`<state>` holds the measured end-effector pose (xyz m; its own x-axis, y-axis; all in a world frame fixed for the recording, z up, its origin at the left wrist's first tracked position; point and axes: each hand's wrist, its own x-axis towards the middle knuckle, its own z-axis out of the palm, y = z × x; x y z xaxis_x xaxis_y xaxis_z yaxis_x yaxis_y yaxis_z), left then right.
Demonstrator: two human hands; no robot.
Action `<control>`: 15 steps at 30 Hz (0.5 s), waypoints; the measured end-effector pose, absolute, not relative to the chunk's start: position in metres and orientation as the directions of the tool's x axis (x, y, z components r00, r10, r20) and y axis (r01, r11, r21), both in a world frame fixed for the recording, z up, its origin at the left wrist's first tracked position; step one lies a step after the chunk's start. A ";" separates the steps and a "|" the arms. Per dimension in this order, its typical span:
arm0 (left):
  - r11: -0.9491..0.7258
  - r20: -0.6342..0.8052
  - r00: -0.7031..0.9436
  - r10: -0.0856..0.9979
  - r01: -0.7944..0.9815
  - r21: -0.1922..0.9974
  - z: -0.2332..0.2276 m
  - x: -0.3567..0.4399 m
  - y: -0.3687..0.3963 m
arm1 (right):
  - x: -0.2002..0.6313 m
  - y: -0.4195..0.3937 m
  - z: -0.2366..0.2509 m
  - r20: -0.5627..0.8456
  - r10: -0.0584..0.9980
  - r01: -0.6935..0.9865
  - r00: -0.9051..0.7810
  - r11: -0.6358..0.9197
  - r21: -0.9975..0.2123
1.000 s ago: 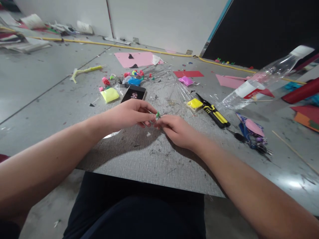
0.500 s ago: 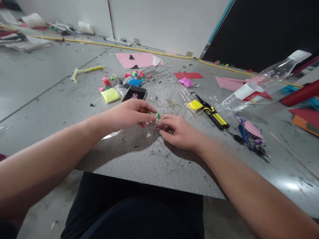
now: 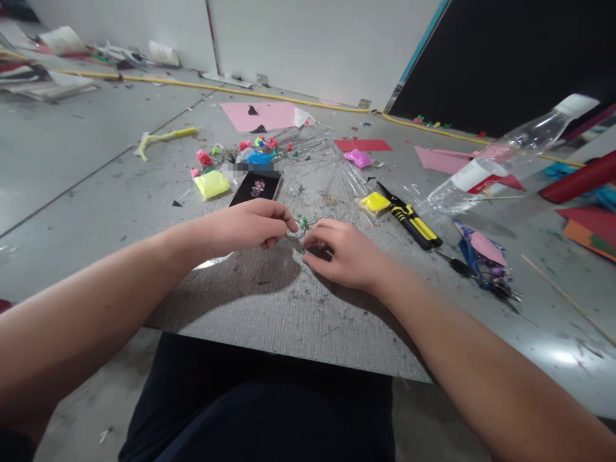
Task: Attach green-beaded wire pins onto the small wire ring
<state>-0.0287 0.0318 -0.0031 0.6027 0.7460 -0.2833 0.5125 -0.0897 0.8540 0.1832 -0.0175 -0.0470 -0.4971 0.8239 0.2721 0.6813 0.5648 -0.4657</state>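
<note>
My left hand (image 3: 250, 226) and my right hand (image 3: 345, 253) meet over a grey textured board (image 3: 289, 301) that rests across my lap. Between the fingertips of both hands sits a thin bent wire with a small green bead (image 3: 303, 224) on it. The left fingers pinch the wire from the left, curled tight. The right thumb and forefinger close on its other end, just below and to the right of the bead. How the wire runs inside either hand is hidden.
A black phone (image 3: 256, 187), yellow clay packs (image 3: 212, 184) (image 3: 376, 202), black-and-yellow cutters (image 3: 409, 223), a lying plastic bottle (image 3: 505, 163), scissors (image 3: 486, 269), pink (image 3: 269, 114) and red paper sheets (image 3: 363, 145), and small coloured clay bits (image 3: 260, 144) lie beyond the hands.
The wire has gone from nearly straight to a small loop. My right hand shifted slightly right and down, and my left fingers curled tighter. The view drifted a little.
</note>
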 end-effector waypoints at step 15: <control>-0.328 -0.264 0.647 0.715 0.645 0.690 0.002 -0.027 0.032 | 0.178 -0.024 -0.045 0.549 0.667 0.556 -0.504 0.736 -0.386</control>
<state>-0.0270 0.0316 0.0016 0.6473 0.7149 -0.2644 0.6446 -0.3282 0.6905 0.1780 -0.0238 -0.0447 -0.5035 0.6673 0.5488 0.5558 0.7365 -0.3855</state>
